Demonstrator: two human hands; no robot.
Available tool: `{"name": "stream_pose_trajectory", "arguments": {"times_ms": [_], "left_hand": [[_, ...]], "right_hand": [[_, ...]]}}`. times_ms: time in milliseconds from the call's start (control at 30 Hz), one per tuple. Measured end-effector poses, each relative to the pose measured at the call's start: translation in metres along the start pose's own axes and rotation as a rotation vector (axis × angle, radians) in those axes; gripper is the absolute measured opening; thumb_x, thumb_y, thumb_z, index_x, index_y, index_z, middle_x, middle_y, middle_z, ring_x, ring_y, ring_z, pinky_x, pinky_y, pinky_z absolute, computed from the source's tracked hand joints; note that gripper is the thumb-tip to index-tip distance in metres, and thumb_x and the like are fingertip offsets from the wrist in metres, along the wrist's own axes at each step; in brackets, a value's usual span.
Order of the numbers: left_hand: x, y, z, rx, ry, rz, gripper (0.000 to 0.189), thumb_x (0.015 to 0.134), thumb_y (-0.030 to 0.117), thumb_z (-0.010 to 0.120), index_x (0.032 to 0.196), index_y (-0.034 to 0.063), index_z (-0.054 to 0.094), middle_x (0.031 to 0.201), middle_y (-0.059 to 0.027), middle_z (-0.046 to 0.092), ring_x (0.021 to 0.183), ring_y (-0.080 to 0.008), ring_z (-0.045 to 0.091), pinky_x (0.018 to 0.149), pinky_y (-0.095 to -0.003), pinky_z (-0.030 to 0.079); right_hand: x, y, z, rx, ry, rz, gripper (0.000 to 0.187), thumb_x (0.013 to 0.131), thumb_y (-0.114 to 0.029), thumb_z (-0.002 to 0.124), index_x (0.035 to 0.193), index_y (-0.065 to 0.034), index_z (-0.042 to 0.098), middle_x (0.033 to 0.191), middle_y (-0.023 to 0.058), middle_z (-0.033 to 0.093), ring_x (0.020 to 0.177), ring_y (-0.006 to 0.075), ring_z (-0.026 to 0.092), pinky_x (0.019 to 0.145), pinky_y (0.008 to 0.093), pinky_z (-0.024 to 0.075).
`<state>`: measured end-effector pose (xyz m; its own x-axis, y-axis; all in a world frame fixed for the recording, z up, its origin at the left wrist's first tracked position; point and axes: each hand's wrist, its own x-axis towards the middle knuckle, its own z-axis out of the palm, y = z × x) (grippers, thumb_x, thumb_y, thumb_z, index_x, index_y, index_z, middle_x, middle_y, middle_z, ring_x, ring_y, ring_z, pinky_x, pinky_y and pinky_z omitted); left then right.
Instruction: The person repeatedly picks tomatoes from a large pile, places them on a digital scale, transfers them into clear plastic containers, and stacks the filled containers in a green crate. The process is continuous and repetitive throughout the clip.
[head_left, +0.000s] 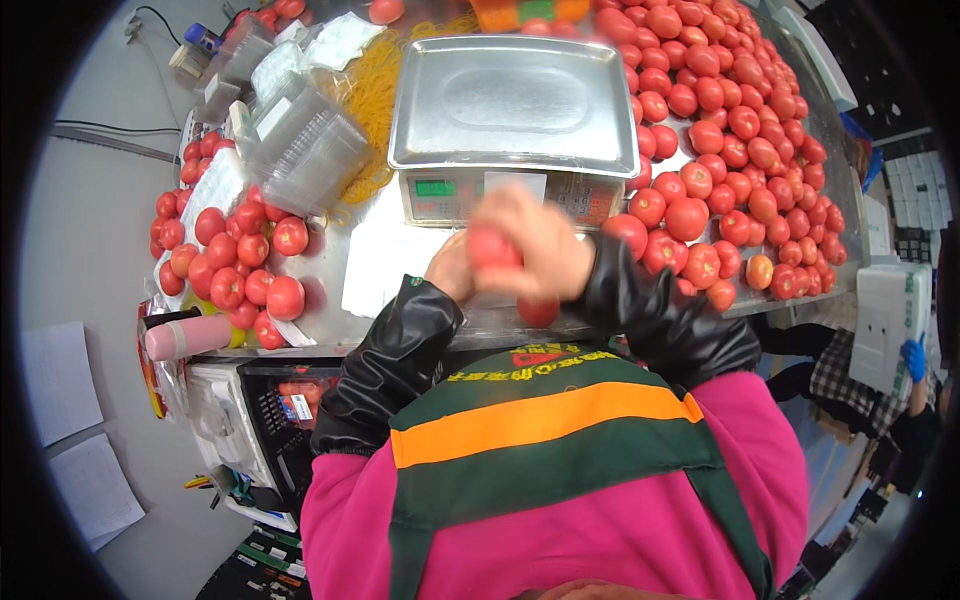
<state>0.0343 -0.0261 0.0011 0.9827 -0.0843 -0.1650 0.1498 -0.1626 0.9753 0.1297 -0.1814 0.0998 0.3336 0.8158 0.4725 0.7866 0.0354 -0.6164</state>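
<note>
Before the digital scale (514, 199), my right hand (536, 244) is blurred by motion, with its fingers around a red tomato (491, 246). Close against it on the left is my left hand (450, 270), partly hidden; whether it also grips that tomato is unclear. Another tomato (538, 311) lies just below my hands, near the table's front edge. The scale's steel tray (514, 105) bears nothing, and its green display is lit. White paper sheets (386, 266) lie to the left of my hands.
A large heap of tomatoes (742, 150) covers the right side; a smaller heap (232, 262) is at left. Clear plastic containers (307, 150) and yellow rubber bands (375, 90) lie left of the scale. A pink bottle (187, 337) rests at the left edge. A person carries a white foam box (889, 326) at far right.
</note>
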Motion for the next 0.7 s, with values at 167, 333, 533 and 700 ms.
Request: {"name": "stream_pose_trajectory", "arguments": {"times_ms": [167, 333, 533, 700], "left_hand": [[-0.005, 0.0, -0.012, 0.698, 0.14, 0.46, 0.032, 0.084, 0.009, 0.064, 0.115, 0.0046, 0.062, 0.116, -0.0122, 0.063, 0.118, -0.0265, 0.055, 0.097, -0.0399, 0.044], [-0.023, 0.003, -0.008, 0.412, 0.595, 0.309, 0.036, 0.089, 0.011, 0.06, 0.124, 0.0033, 0.055, 0.134, -0.0172, 0.05, 0.127, -0.0295, 0.046, 0.1, -0.039, 0.04], [-0.023, -0.001, -0.017, -0.485, 0.429, 0.02, 0.041, 0.096, 0.015, 0.051, 0.134, -0.0002, 0.043, 0.136, -0.0133, 0.046, 0.126, -0.0227, 0.043, 0.104, -0.0381, 0.035], [-0.083, -0.018, 0.007, 0.04, 0.491, 0.04, 0.052, 0.082, 0.013, 0.068, 0.13, 0.0044, 0.048, 0.113, -0.0138, 0.055, 0.114, -0.0231, 0.051, 0.095, -0.0352, 0.042]], "right_hand": [[-0.056, -0.015, 0.039, -0.149, -0.183, -0.092, 0.04, 0.069, -0.014, 0.071, 0.106, -0.0055, 0.058, 0.107, 0.0168, 0.053, 0.094, 0.037, 0.055, 0.08, 0.0452, 0.0462], [-0.118, -0.014, 0.01, -0.13, 0.105, 0.425, 0.035, 0.082, -0.007, 0.061, 0.115, -0.0001, 0.055, 0.108, 0.0203, 0.054, 0.091, 0.0359, 0.058, 0.077, 0.0398, 0.0501], [-0.172, -0.007, 0.015, 0.931, 0.082, 1.166, 0.05, 0.1, -0.025, 0.044, 0.14, 0.0022, 0.033, 0.117, 0.0157, 0.05, 0.081, 0.0205, 0.063, 0.069, 0.0299, 0.0539], [-0.184, -0.005, 0.023, 1.348, 0.197, 1.155, 0.061, 0.099, -0.029, 0.048, 0.146, 0.0002, 0.023, 0.12, 0.016, 0.049, 0.09, 0.022, 0.063, 0.075, 0.0309, 0.0545]]}}
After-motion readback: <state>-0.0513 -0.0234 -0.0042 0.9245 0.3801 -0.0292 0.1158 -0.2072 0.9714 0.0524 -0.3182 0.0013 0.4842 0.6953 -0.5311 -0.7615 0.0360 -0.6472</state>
